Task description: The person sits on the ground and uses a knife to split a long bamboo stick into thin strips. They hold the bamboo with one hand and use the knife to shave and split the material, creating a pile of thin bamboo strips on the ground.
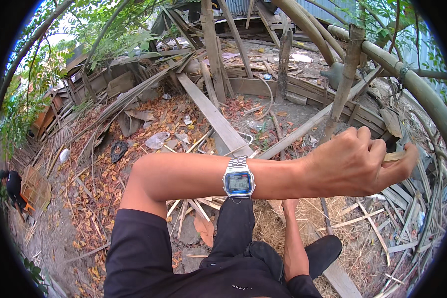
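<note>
My left arm stretches across the view to the right, a silver digital watch (239,181) on its wrist. My left hand (355,161) is closed in a fist around a short pale strip of wood or bamboo (393,157); most of the strip is hidden by the fingers. Below that forearm, my right hand (290,204) shows only in part, and its fingers are hidden behind the left arm. Near it a thin dark blade-like tool (326,212) stands over the straw-like shavings (308,218). A wooden plank (340,279) runs beneath my legs.
Split strips (367,218) and grey slats (402,198) lie at the right. A long board (213,116) slopes ahead, near wooden posts (284,64) and thick bamboo poles (397,64). Dry leaves and plastic scraps (157,140) litter the ground. Another person (15,191) bends at the far left.
</note>
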Tool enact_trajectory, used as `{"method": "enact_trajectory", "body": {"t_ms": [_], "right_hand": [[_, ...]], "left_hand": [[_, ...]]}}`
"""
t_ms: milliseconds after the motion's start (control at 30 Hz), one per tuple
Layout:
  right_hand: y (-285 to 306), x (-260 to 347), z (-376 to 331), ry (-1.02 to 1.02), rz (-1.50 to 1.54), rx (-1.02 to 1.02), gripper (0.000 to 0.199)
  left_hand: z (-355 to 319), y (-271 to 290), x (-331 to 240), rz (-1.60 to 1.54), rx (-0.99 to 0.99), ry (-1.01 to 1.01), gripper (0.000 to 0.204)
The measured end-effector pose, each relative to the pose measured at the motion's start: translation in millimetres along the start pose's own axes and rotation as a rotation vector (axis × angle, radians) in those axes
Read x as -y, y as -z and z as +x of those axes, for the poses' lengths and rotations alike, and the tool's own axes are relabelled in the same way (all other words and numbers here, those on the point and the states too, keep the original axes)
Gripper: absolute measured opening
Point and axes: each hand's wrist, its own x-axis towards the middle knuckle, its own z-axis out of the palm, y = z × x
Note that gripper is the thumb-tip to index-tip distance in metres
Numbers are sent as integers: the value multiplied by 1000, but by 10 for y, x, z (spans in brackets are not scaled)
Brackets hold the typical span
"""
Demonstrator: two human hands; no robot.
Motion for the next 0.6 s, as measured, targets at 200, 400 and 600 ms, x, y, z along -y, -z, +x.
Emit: {"method": "enact_trajectory", "body": {"t_ms": [200, 400, 600], "right_hand": [[-156, 885, -407, -178, 143, 12, 28], [226, 2634, -686, -347, 304, 388, 52], [665, 4235, -1249, 141, 372, 626, 44]], "left_hand": [[-81, 79, -16, -78, 130, 64, 33], [-501, 402, 597, -289, -110, 180, 30], [-598, 915, 948, -337, -84, 514, 33]]}}
